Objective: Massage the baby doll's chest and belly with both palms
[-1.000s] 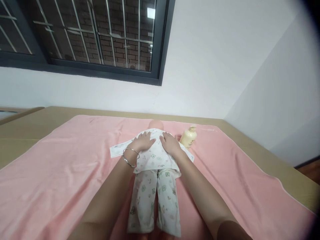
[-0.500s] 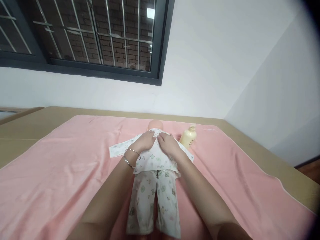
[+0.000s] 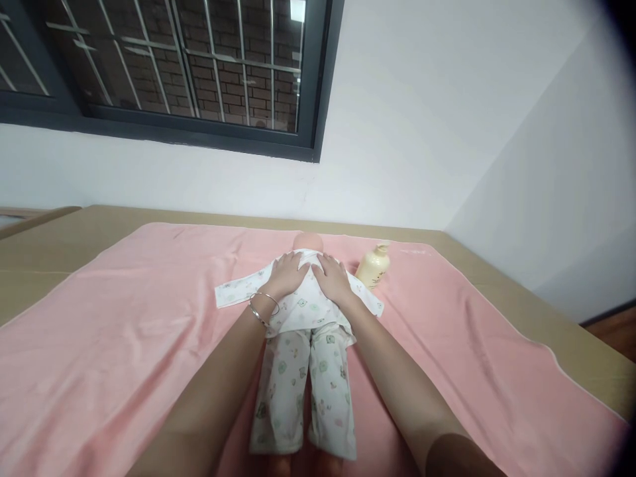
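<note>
A baby doll [image 3: 308, 242] in white patterned pyjamas lies stretched out, its head at the far end and its feet toward me. My left hand [image 3: 289, 273] rests flat on the left side of the pyjama top [image 3: 304, 310], fingers spread toward the shoulder. On the right side of the top lies my right hand [image 3: 332, 277], flat too, with its fingers apart. Both thumbs point inward, close together near the middle. Below the top are the pyjama trousers [image 3: 283, 397]. Bangles [image 3: 263, 308] circle my left wrist.
A pink blanket [image 3: 149, 318] lies under the doll, over a tan padded surface [image 3: 507, 285]. A cream pump bottle [image 3: 373, 266] stands tilted just beyond the doll's right sleeve. Behind are a white wall [image 3: 397, 132] and a barred window [image 3: 233, 86].
My hands have slid outward from the middle of the doll's top toward its shoulders, and the fingers have spread. The camera view has shifted slightly.
</note>
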Demonstrator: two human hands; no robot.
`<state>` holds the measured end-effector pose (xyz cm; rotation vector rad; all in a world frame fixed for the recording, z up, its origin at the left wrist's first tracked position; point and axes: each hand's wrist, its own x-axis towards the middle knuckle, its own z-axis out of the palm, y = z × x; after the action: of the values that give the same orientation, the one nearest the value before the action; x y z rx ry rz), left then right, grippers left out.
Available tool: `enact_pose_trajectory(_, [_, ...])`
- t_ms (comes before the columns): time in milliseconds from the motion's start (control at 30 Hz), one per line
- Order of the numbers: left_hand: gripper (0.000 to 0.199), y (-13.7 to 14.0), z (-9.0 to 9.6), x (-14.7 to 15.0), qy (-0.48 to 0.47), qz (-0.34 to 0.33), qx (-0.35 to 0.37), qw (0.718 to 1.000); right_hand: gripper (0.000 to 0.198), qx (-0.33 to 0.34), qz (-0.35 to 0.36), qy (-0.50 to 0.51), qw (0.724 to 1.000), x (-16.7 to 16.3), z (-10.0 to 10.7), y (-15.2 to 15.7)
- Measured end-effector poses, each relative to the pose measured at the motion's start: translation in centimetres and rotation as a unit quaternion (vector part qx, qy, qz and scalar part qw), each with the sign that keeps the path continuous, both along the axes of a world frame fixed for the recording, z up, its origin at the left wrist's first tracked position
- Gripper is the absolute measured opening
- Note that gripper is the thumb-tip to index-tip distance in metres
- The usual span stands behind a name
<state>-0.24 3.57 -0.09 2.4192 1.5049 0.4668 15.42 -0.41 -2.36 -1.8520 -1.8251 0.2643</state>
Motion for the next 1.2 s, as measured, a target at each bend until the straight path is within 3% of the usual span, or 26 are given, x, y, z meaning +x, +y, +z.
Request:
enact_pose_trajectory(867, [0.046,-0.1,-2.4,0.4,-0.073,0.040,0.086,0.993,0.052,0.029,-0.002,0.005,1.000,-0.2,-0.9,0.3])
enact_pose_trajectory(1200, [0.043,-0.3,-2.4,0.3,-0.077,0.040,0.096,0.992,0.050,0.041,-0.002,0.015,0.999,-0.2,-1.0,0.2])
